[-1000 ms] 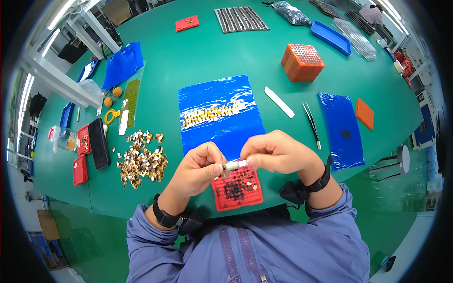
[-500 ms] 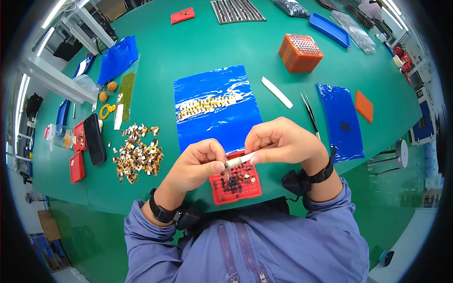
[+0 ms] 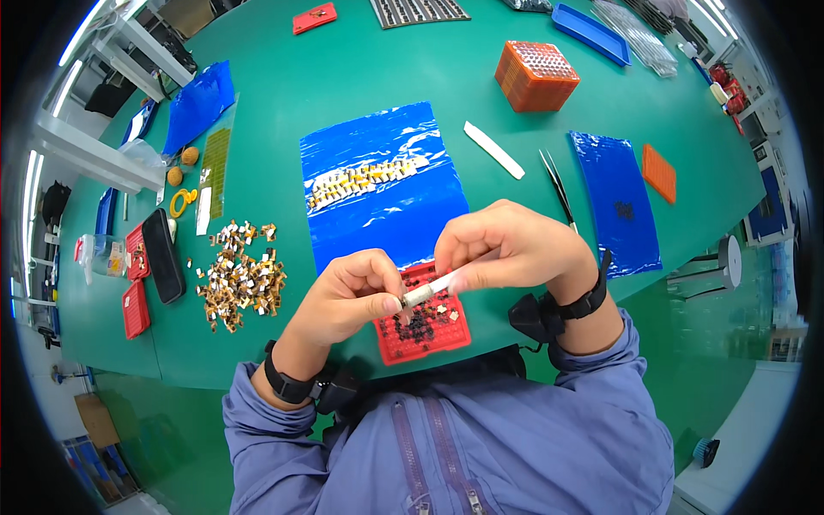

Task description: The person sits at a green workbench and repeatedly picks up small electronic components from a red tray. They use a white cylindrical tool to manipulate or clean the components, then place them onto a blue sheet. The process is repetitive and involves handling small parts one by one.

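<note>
Above a red tray (image 3: 428,342), my two hands meet at a white stick-like tool (image 3: 420,296) with a greyish wrapped-looking end. My right hand (image 3: 508,249) is closed on the white part, thumb pressed along it. At the other end, my left hand (image 3: 354,292) pinches the tip between thumb and forefinger; any small part there is too tiny to make out. The tray below has a dimpled surface scattered with small black parts (image 3: 418,330) and a few pale bits. Just beyond it lies a blue film sheet (image 3: 378,227) with rows of small white-and-yellow pieces (image 3: 365,178).
Left of my hands, a loose pile of small brown-and-white pieces (image 3: 240,279) lies near a black phone (image 3: 163,255) and yellow scissors (image 3: 182,201). On the right are tweezers (image 3: 559,186), a white strip (image 3: 494,149), another blue sheet (image 3: 614,202) and an orange tray stack (image 3: 536,77).
The whole view has shifted slightly, with the table things now a little higher and further left. Both hands keep their grip, and the white tool's wrapped end shows more clearly.
</note>
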Tool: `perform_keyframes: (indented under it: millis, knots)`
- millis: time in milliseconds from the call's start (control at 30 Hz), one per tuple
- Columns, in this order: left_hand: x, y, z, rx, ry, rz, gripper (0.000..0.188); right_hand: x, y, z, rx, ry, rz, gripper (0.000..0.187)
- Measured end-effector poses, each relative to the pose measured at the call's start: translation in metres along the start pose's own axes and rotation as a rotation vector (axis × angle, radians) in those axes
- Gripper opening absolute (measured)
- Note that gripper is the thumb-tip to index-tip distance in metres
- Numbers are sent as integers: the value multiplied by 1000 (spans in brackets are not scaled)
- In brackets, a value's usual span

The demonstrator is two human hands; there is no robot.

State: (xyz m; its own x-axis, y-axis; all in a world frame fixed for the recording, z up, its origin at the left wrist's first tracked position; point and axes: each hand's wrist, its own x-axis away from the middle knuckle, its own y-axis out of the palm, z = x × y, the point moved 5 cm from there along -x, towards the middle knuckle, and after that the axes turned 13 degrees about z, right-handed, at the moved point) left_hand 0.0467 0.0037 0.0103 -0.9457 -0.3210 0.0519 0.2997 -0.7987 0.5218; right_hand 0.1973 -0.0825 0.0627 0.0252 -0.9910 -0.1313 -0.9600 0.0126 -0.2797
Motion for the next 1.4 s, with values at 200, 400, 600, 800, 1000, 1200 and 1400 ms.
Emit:
perform_keyframes:
  millis: [200,400,600,800,1000,1200,1400]
  knots:
    - [-1,4,-1,-27,-22,-24,7,3,-1,9,36,-34,-13,12]
    - [-1,8,1,-51,-35,-30,8,4,-13,10,151,-41,-7,15]
    - [1,6,2,-146,-18,48,13,0,-24,19,149,4,148,15]
    - [1,15,19,-625,428,70,14,-5,-27,22,129,31,249,13]
    - [8,33,37,-966,908,53,18,-7,-26,26,119,26,290,11]
    - [12,40,39,-1056,1022,20,15,-8,-25,28,114,40,299,11]
    - [13,39,39,-1063,1032,12,14,-9,-23,30,129,55,283,12]
